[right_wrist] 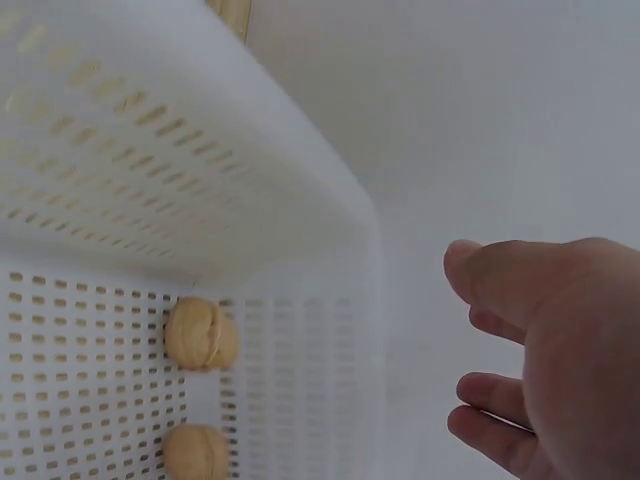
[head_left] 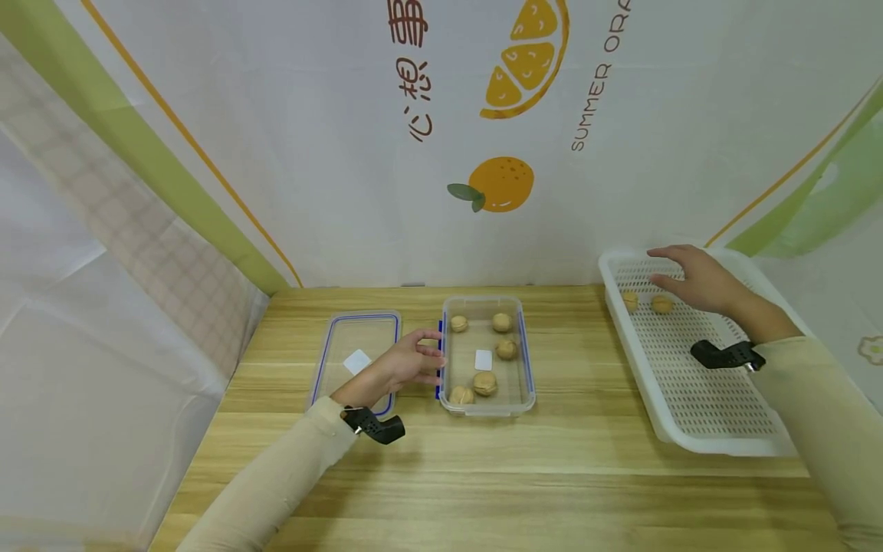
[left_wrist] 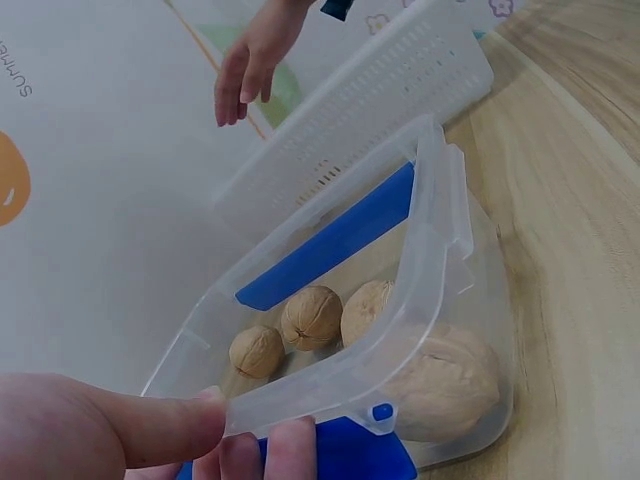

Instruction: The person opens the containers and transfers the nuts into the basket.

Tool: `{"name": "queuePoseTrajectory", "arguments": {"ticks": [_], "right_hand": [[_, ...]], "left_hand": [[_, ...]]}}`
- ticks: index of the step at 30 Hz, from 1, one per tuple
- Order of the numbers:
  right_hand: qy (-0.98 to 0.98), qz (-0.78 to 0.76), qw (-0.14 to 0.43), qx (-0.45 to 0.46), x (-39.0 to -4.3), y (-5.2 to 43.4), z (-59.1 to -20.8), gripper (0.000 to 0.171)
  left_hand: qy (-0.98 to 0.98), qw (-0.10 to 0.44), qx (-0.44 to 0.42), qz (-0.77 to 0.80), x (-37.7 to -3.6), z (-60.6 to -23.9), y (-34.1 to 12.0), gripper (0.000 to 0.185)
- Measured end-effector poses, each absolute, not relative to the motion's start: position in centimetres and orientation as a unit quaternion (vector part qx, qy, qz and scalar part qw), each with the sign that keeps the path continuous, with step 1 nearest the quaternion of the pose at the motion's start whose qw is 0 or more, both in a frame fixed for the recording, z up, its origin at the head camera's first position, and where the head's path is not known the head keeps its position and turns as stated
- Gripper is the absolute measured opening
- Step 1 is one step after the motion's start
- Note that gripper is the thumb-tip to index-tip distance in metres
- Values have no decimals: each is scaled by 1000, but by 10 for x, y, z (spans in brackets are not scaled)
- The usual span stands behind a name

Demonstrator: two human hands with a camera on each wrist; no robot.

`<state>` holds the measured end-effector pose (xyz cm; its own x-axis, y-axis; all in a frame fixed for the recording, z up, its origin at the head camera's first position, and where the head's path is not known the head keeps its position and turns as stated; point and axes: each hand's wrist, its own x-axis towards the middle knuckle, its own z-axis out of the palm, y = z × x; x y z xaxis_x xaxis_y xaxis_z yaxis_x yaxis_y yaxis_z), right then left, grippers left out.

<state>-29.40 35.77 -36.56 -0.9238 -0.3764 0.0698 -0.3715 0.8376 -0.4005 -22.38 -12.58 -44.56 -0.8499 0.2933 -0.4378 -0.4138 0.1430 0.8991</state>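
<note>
- Left hand [head_left: 405,362]: fingers pinch clear rectangular plastic box [head_left: 485,410] at left rim.
- Right hand [head_left: 705,280]: fingers parted above white rectangular slotted plastic basket [head_left: 700,399], far end.

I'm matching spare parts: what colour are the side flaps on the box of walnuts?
Blue; the side flaps show best in the left wrist view.

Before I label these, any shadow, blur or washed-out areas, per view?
Head: soft shadow on the table below the left sleeve; left wrist: dim, greyish, perforations in the far basket washed out; right wrist: basket rim soft, walnuts a bit clearer.
</note>
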Motion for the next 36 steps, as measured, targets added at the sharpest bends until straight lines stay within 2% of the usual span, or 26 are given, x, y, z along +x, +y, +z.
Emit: {"name": "queuePoseTrajectory", "arguments": {"ticks": [15, 27, 36], "right_hand": [[949, -198, 37, -243, -279, 303, -348, 57], [934, -196, 23, -299, -268, 258, -343, 54], [921, -218, 65, -316, -268, 223, -351, 56]], "left_hand": [[705, 266, -37, 656, -223, -448, -126, 54], [712, 265, -41, 650, -222, -446, -125, 51], [709, 265, -42, 652, -223, -448, -126, 50]]}}
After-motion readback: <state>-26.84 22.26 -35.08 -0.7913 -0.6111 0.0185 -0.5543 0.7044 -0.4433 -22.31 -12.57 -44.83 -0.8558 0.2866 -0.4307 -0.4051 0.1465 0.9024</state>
